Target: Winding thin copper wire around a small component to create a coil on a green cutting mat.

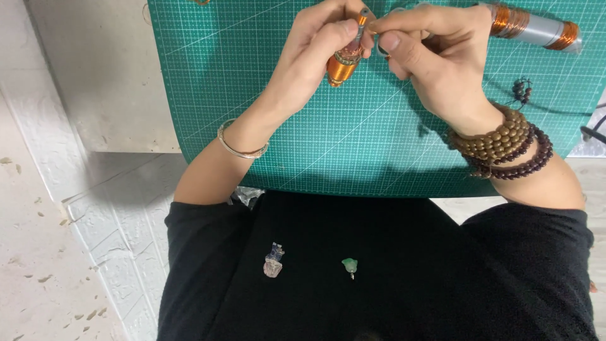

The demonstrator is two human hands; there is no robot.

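My left hand [319, 53] grips a small spool wound with copper-coloured wire [344, 63], tilted, above a green cutting mat [265, 95]. My right hand [429, 60] pinches a small metal ring [382, 45] right beside the spool's top end, fingertips of both hands touching. A thin silver bangle [240, 144] circles my left wrist. Brown and dark bead bracelets [505, 142] wrap my right wrist.
A grey rod with copper wire windings [536, 26] lies at the mat's top right, a dark beaded piece on a cord [522, 90] below it. On my black-clad lap rest a small pinkish-purple stone pendant [273, 261] and a green pendant [350, 265].
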